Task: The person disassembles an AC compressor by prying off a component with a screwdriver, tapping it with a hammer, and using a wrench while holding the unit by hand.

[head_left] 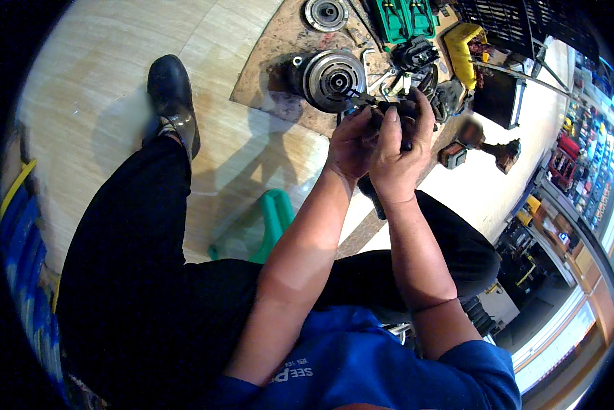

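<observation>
My left hand [351, 145] and my right hand [401, 154] come together around a dark, greasy part [406, 121]. Its exact kind is unclear, since fingers and shadow cover much of it. The right thumb and fingers curl over its near side, while the left fingers close on its left end. Just beyond my left hand lies a machine part with a round, grooved metal pulley [334, 80], face up on a stained board [269, 85]. A thin dark piece [357, 96] reaches from near my fingers toward the pulley's hub.
A second round metal disc [326, 14], an open green tool case [404, 19], wrenches [382, 80] and a yellow container [463, 55] crowd the board's far side. Cordless tools [505, 154] lie on the floor at right. A green stool [274, 222] stands between my legs.
</observation>
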